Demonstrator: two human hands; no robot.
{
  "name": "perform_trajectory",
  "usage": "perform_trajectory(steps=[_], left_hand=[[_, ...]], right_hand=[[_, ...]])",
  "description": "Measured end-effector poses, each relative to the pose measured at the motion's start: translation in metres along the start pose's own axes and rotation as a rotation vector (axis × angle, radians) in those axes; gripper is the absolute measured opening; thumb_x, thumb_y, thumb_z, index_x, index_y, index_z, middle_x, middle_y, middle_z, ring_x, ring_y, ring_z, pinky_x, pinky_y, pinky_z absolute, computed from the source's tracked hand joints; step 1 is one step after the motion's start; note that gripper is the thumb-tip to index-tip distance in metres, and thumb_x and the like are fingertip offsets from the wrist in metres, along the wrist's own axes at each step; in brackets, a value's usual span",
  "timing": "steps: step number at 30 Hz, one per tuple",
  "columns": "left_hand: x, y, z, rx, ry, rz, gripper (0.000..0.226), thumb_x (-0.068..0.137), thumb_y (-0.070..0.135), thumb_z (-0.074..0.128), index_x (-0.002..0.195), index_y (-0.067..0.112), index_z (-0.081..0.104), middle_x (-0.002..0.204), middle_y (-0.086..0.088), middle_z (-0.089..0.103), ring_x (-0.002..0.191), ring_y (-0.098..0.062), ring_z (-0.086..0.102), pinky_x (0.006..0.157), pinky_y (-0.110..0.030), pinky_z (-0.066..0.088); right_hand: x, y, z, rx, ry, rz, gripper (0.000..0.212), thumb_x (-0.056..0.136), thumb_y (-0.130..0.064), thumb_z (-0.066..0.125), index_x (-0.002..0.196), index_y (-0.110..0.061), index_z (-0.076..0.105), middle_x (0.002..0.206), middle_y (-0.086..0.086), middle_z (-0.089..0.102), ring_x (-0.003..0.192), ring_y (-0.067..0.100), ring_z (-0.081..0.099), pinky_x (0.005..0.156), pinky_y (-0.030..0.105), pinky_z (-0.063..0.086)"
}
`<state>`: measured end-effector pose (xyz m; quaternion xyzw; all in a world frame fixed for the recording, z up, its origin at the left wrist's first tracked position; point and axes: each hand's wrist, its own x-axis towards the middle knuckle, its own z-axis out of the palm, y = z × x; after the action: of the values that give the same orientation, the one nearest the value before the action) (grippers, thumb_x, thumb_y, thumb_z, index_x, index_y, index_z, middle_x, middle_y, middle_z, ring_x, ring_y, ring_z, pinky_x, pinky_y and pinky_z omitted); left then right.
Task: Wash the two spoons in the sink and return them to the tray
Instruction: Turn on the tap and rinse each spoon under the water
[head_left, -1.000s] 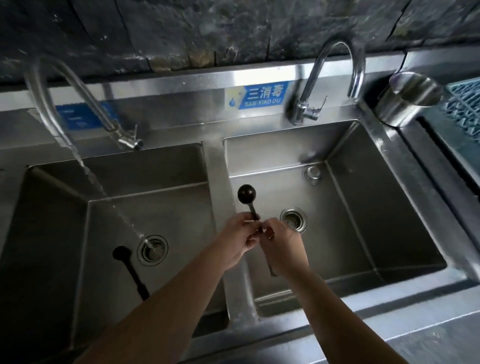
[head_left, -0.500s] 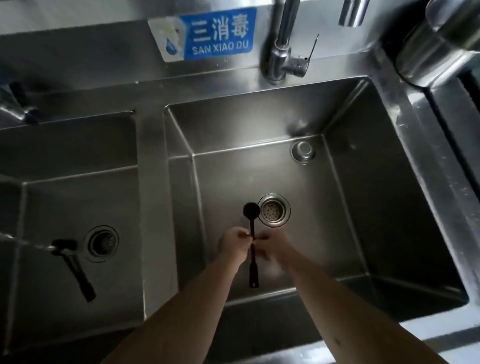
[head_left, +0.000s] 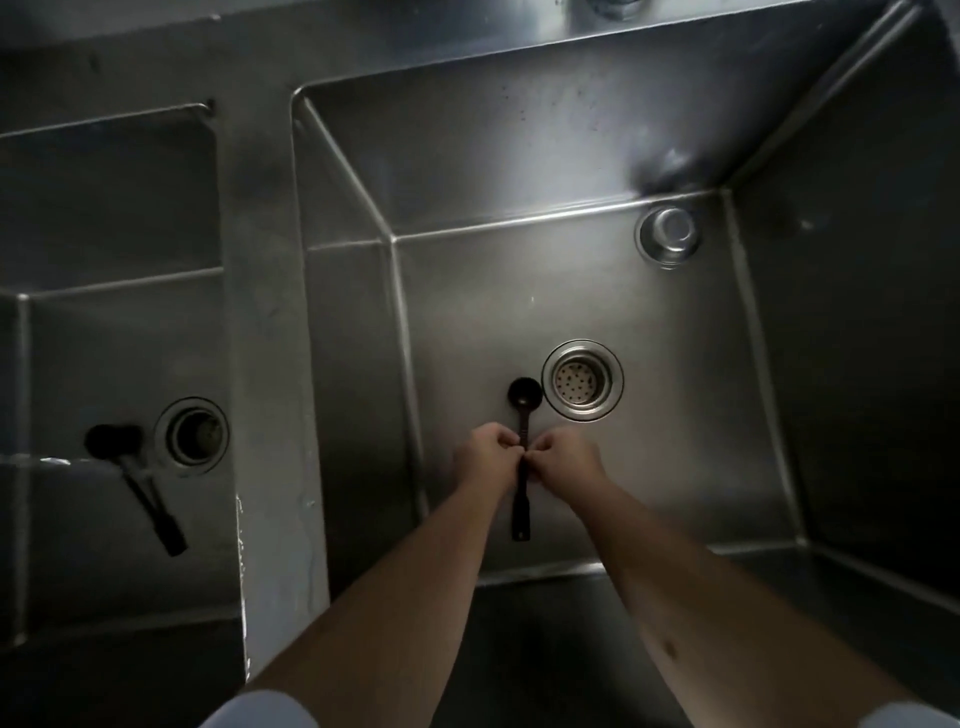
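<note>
— Looking at the slim black long-handled spoon (head_left: 521, 467) first: where is it?

— Low over the floor of the right-hand stainless steel sink basin (head_left: 675, 312), bowl just beside the round perforated drain strainer (head_left: 582, 380). Whether it touches the floor cannot be told. The person's left hand (head_left: 488, 454) and right hand (head_left: 563, 457) meet at the middle of the handle, fingers curled and pinching it from either side.

— What could go wrong from here?

— Likely a slip. The handle is thin and probably wet, and both hands pinch the same short stretch, so the free ends could swing or the spoon could drop onto the steel. No water is seen falling in this basin, so rubbing here may leave it unrinsed.

— Which way does it point?

— Its long axis runs away from the person, nearly straight: bowl at the far end toward the back wall, handle end toward the near rim.

— And the other one?

— A second black long-handled spoon (head_left: 132, 483) lies on the floor of the left-hand steel basin (head_left: 104, 208), bowl next to that basin's open round drain (head_left: 192, 436), handle angled toward the near right. It is well apart from both hands, and no tray is in view, so the return looks some way off.
</note>
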<state>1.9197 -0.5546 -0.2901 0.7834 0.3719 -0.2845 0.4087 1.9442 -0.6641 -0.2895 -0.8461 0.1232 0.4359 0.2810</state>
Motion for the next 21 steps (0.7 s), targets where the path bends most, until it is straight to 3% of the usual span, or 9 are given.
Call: perform_trajectory(steps=[7,12,15,17,19,21], left_hand=[[0.002,-0.001,0.004,-0.029,-0.034,-0.047,0.016,0.079,0.014,0.073,0.094,0.013,0.069,0.098,-0.011,0.073,0.093,-0.026,0.067,0.074,-0.027,0.048],[-0.028,0.016,-0.02,0.107,-0.016,0.122,0.023,0.087,0.027,0.063,0.106,0.015,0.061,0.109,-0.013,0.068,0.1,-0.03,0.063,0.074,-0.03,0.043],[-0.062,0.038,-0.056,0.358,-0.042,0.392,0.019,0.09,0.025,0.052,0.105,0.017,0.059,0.109,-0.012,0.065,0.102,-0.034,0.062,0.08,-0.039,0.05],[-0.087,0.05,-0.092,0.461,-0.012,0.55,0.016,0.088,0.023,0.048,0.099,0.02,0.059,0.103,-0.01,0.065,0.099,-0.033,0.063,0.076,-0.041,0.052],[-0.109,0.053,-0.131,0.557,0.096,0.712,0.024,0.085,0.024,0.05,0.108,0.018,0.056,0.118,-0.011,0.061,0.117,-0.034,0.054,0.087,-0.045,0.049],[-0.126,0.045,-0.17,0.631,0.175,0.822,0.046,0.086,0.031,0.052,0.129,0.019,0.045,0.148,-0.012,0.041,0.141,-0.036,0.029,0.107,-0.051,0.035]], right_hand=[[-0.003,0.002,0.002,-0.032,0.056,0.069,0.018,0.085,-0.028,0.067,0.081,-0.012,0.076,0.087,0.011,0.076,0.089,0.025,0.069,0.064,0.022,0.038],[-0.04,-0.008,-0.017,-0.047,0.098,0.041,0.036,0.09,-0.038,0.059,0.061,-0.016,0.059,0.072,0.007,0.064,0.083,0.028,0.067,0.066,0.028,0.041],[-0.081,-0.032,-0.033,0.027,0.215,-0.024,0.028,0.088,-0.044,0.06,0.084,-0.02,0.072,0.073,-0.005,0.069,0.075,0.017,0.065,0.053,0.021,0.04],[-0.112,-0.053,-0.041,0.054,0.291,-0.081,0.027,0.087,-0.047,0.06,0.104,-0.028,0.071,0.091,-0.008,0.075,0.076,0.008,0.06,0.052,0.01,0.034],[-0.143,-0.077,-0.044,0.047,0.336,-0.144,0.038,0.089,-0.047,0.059,0.122,-0.03,0.064,0.116,-0.002,0.073,0.091,0.014,0.063,0.065,0.012,0.04],[-0.17,-0.102,-0.041,-0.019,0.344,-0.223,0.055,0.091,-0.046,0.056,0.141,-0.025,0.049,0.14,0.004,0.059,0.123,0.025,0.056,0.09,0.026,0.042]])
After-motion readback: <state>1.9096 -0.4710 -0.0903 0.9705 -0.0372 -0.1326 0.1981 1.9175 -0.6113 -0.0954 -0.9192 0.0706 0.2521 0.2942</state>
